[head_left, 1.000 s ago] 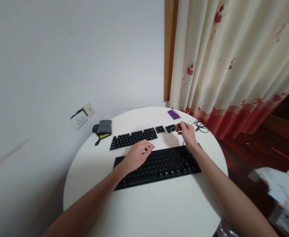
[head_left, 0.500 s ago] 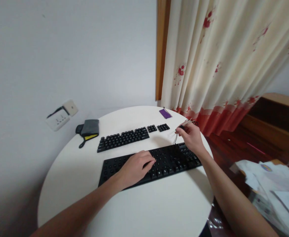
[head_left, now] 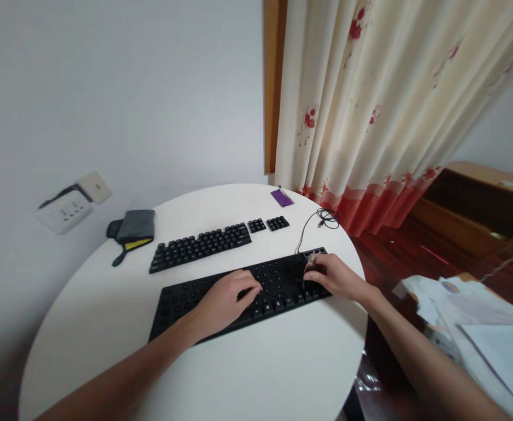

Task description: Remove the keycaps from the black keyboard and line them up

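A black keyboard (head_left: 186, 295) lies across the round white table (head_left: 260, 374). My left hand (head_left: 225, 301) rests on its middle, fingers lying loosely on the keys and holding nothing. My right hand (head_left: 333, 278) is at the keyboard's right end, fingers pinched on a small wire tool (head_left: 312, 261) that points down at the keys there. What sits in the tool's tip is too small to tell. Beyond the keyboard a long row of loose black keycaps (head_left: 201, 245) is laid out, with two small keycap groups (head_left: 267, 224) to its right.
A thin black cable (head_left: 322, 219) coils near the table's far right edge, a purple card (head_left: 282, 197) behind it. A grey pouch (head_left: 136, 227) lies at the far left by a wall socket (head_left: 65, 210). Curtain (head_left: 361, 117), papers (head_left: 471, 310) and wooden furniture (head_left: 479, 204) stand to the right.
My right hand came back from the loose keycaps to the keyboard's right end, still pinching the tool. My left hand stayed on the keyboard. My head turned right, so the scene slid left.
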Motion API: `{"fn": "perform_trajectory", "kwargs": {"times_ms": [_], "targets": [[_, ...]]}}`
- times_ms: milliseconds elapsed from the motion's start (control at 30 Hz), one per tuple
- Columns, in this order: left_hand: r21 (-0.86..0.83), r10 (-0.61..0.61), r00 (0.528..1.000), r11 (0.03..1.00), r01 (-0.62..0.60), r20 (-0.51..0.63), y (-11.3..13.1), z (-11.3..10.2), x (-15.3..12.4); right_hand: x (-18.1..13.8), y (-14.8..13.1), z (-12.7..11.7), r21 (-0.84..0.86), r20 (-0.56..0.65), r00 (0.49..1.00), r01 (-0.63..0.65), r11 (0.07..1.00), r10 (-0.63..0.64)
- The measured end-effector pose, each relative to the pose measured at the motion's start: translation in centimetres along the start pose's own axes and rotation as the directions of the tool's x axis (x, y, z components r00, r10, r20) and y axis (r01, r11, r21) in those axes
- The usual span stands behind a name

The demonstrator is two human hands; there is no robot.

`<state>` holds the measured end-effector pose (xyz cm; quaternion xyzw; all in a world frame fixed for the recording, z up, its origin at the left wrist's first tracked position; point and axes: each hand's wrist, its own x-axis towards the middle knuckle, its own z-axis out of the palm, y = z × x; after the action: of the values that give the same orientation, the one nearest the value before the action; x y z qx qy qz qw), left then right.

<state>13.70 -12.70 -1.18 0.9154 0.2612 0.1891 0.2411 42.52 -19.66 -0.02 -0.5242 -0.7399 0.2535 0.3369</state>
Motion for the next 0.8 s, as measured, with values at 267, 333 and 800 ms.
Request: {"fn": "perform_trajectory", "kwargs": {"times_ms": [267,333,800], "targets": [[0.001,-0.009,1.000,1.000,0.009,-0.004,-0.1,0.5,0.0,-0.2,-0.4,1.5,-0.075,-0.062,0.996,-0.068,0.995,0.064],[0.007,-0.007,1.000,1.000,0.007,-0.007,0.0,0.6,0.0,0.0,0.1,1.9,-0.043,-0.090,0.989,-0.124,0.991,0.120],[-0.388,-0.193,0.935,0.919,0.066,-0.297,1.0,0.7,-0.2,4.1,-5.3,6.1,0.352,-0.316,0.942,0.006,0.936,0.113]]}}
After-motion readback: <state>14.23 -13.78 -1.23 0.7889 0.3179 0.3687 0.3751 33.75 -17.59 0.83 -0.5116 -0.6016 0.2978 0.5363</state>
